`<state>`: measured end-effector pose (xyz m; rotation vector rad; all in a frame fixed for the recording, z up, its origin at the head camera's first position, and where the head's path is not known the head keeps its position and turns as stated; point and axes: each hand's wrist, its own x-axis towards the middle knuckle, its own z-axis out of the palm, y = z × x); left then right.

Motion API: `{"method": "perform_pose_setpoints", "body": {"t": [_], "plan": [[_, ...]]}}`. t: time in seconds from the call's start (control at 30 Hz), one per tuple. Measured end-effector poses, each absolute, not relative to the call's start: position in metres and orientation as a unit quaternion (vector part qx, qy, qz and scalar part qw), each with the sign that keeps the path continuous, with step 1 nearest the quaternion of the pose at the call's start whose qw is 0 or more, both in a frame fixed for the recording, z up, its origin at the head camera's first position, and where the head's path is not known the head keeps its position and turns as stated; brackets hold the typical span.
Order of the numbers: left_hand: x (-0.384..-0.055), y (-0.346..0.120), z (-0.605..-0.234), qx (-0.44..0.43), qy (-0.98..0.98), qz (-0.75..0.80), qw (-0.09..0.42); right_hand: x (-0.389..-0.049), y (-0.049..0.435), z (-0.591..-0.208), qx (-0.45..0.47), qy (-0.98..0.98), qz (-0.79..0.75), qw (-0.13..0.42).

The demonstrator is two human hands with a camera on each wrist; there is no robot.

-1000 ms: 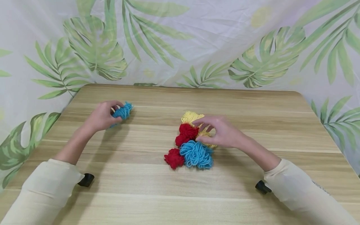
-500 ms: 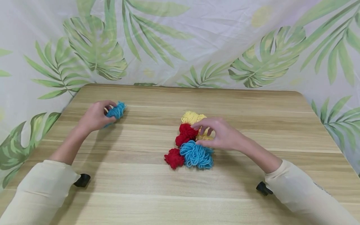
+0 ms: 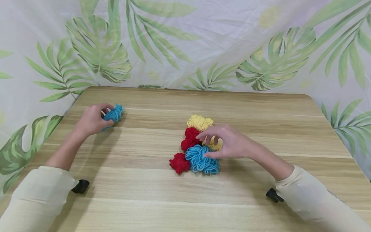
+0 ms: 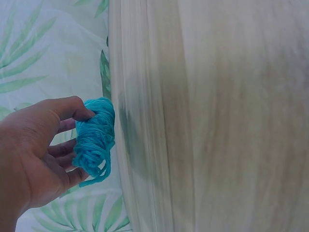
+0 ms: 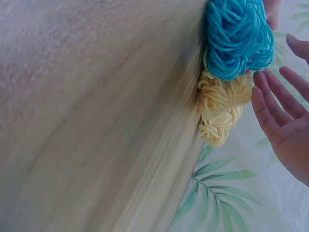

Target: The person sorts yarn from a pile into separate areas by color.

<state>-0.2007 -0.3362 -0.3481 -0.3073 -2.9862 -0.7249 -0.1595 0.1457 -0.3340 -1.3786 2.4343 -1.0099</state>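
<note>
My left hand [image 3: 94, 120] pinches a small blue yarn bundle [image 4: 95, 137] between thumb and fingers, over the far left of the table. A loose strand hangs from the bundle's lower end in the left wrist view. My right hand [image 3: 227, 141] hovers over a cluster of yarn near the table's middle, fingers spread and gently bent, holding nothing. Under its thumb lies a larger blue yarn bundle [image 3: 201, 160]. Behind that sit a red yarn bundle [image 3: 191, 138] and a yellow yarn bundle [image 3: 200, 121]; another yellow bundle [image 5: 222, 99] is partly hidden by the fingers.
A second red yarn bundle [image 3: 179, 163] lies at the cluster's front left, against the larger blue one. The wood-grain table [image 3: 139, 199] ends at a far edge before a leaf-patterned cloth [image 3: 214, 38]. Black camera mounts [image 3: 80, 186] show at both sleeves.
My left hand has moved left with the small blue yarn bundle in its grip. The right hand has shifted slightly down and right above the cluster, which stays in place.
</note>
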Motion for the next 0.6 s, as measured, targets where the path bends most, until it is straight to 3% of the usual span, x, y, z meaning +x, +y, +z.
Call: {"method": "perform_pose_setpoints", "body": {"t": [0.6], "plan": [[-0.197, -0.354, -0.347, -0.084, -0.97, -0.227, 0.033, -0.157, 0.138, -0.333, -0.48, 0.823, -0.274, 0.13]]}}
